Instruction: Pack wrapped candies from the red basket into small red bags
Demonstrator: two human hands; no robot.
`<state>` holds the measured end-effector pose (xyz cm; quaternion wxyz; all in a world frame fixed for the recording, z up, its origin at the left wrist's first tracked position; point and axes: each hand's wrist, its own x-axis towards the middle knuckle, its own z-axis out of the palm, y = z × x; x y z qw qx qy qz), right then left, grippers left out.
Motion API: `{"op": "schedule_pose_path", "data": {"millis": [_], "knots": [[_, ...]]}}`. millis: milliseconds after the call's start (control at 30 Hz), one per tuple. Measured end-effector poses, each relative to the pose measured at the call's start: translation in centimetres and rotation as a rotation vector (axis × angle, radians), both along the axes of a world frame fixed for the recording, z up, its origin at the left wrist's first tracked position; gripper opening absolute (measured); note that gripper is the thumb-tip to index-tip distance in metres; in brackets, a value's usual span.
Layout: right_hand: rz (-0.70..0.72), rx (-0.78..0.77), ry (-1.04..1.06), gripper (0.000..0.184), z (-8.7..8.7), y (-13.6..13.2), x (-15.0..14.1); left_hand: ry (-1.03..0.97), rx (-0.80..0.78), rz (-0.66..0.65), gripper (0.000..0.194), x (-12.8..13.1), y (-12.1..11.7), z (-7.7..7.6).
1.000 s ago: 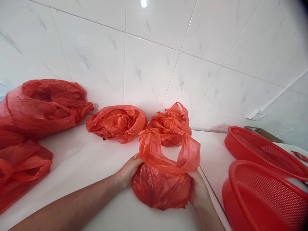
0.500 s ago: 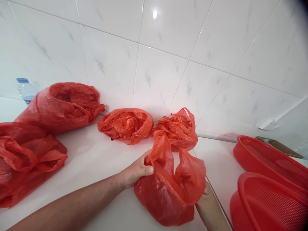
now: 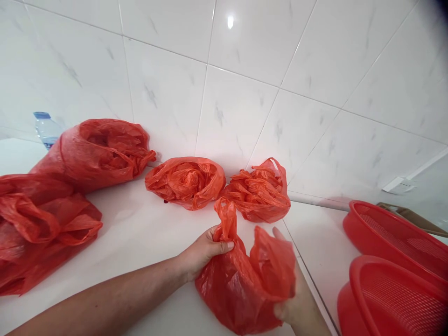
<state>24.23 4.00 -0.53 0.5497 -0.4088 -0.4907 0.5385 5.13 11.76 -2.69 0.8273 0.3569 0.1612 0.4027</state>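
The fingers (image 3: 224, 246) of the left hand (image 3: 203, 254) pinch the left handle of the held bag (image 3: 238, 294), its thumb lying across the front of the gathered plastic. The right hand (image 3: 292, 310) is at the right side of the held bag, largely behind the plastic; 1 fingertip shows beyond the bag's right handle and another part of the hand meets the lower right edge, but I cannot tell how firmly these fingers close.

The held bag is thin, red and glossy, darker and fuller low down, with 2 handles standing up and a gap between them. It sits between the 2 hands over the desk (image 3: 140, 238); whether it rests there is unclear. The left forearm slants in from the lower left of the held bag, the right forearm from its lower right.

White desk surface stretches left of the held bag as far as the near left bag (image 3: 38, 228). Right of the held bag runs a dark seam (image 3: 304, 266), then the near basket (image 3: 350, 308) and the far basket (image 3: 353, 224), red with mesh. Behind the held bag, near it, is the crumpled bag (image 3: 261, 196); behind and to its left are the oval bag (image 3: 185, 182) and, farther, the large bag (image 3: 101, 154) and a bottle (image 3: 47, 130). The tiled wall (image 3: 168, 84) bounds everything behind.
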Motion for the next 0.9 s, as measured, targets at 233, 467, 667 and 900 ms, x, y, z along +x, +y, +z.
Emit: {"op": "schedule_pose_path", "data": {"millis": [233, 467, 667, 900], "knots": [[0.004, -0.221, 0.223, 0.039, -1.1, 0.0, -0.9, -0.09, -0.134, -0.058, 0.016, -0.2, -0.2, 0.1], [-0.056, -0.163, 0.649, 0.011, -0.6, 0.4, -0.8, -0.13, -0.183, -0.103, 0.019, -0.1, -0.4, -0.4], [0.193, -0.164, 0.294, 0.038, -1.3, 2.3, -0.9, -0.078, -0.161, -0.107, 0.023, 0.0, -0.5, -0.4], [0.109, -0.264, 0.042, 0.085, -2.5, 1.4, -2.5, 0.032, -0.114, -0.072, 0.016, 0.9, -1.5, -0.1]]}}
